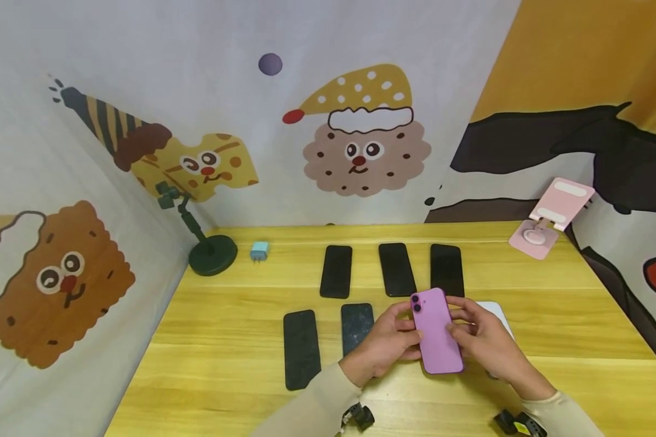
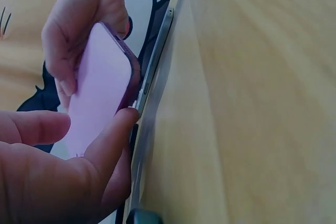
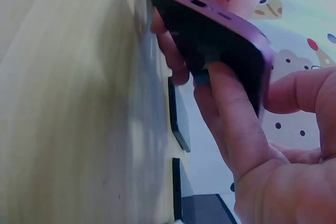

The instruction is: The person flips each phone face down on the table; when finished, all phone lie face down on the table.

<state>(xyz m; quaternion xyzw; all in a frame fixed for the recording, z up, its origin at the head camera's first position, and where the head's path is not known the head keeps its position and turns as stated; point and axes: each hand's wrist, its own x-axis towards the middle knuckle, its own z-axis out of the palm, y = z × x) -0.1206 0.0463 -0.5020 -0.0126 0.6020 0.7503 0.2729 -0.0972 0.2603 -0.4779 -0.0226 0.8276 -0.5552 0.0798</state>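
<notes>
The left hand (image 1: 385, 345) and right hand (image 1: 488, 345) grip opposite edges of the pink phone (image 1: 438, 337) above the desk (image 1: 208, 358). Two dark phones (image 1: 301, 349) lie left; a white phone (image 1: 494, 310) sits partly behind the right hand. Farther back are three black phones (image 1: 336, 272), then a charger (image 1: 259, 250).

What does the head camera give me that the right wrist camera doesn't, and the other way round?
Only the head view shows the pink phone stand and the rear camera lenses of the magenta-pink smartphone. Only the right wrist view shows that phone's dark screen and bottom charging port. Both show the left hand and right hand holding it, and the wooden tabletop.
</notes>
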